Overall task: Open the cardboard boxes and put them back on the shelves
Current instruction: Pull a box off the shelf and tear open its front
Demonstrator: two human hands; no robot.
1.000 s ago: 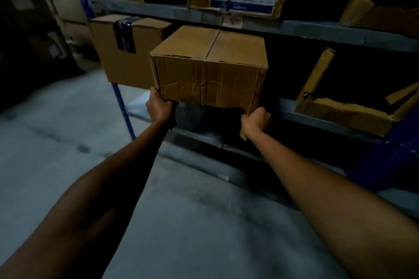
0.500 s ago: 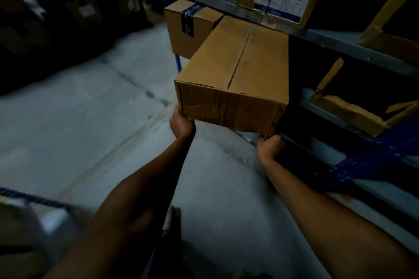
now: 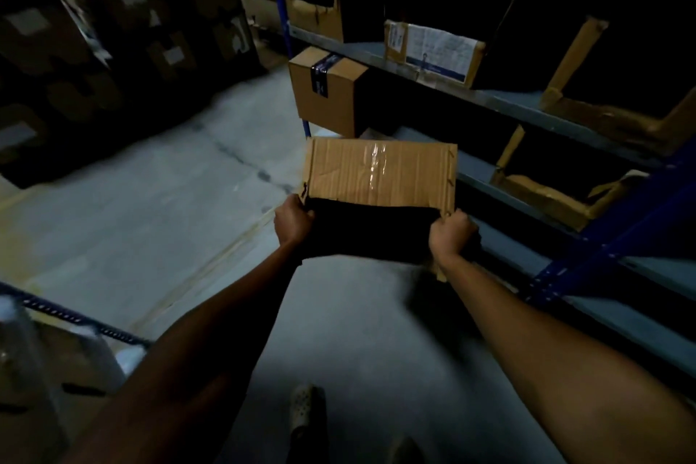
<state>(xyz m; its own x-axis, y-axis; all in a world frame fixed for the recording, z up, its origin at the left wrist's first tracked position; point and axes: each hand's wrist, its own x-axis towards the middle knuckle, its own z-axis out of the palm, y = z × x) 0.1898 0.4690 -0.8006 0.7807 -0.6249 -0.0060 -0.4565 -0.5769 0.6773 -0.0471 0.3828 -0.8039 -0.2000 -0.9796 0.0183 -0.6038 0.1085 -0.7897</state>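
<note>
The cardboard box (image 3: 380, 177) is in the air between the two hands, off the blue rack (image 3: 602, 249) and above the concrete floor (image 3: 169, 222), tipped so that its face with the clear tape strip (image 3: 376, 166) looks up, just beyond the fingers (image 3: 457, 224). The left hand (image 3: 293, 220) grips the near left corner and the right hand (image 3: 453, 237) grips the near right corner, both curled tight round the cardboard; the fingertips go under the dark side and cannot be seen. The edge by the right fingers looks ragged and torn, so the hold there is probably the weaker one. The step seems to be bringing the box clear for opening. To do it well, lower it flat to the floor below the fingers with the taped seam uppermost, let neither corner go until the base rests, then pull the tape along the seam, not across the torn edge. Beyond the fingers, a box sealed with dark tape (image 3: 327, 90) stands on the lower shelf (image 3: 486, 171), probably awaiting the same treatment.
</note>
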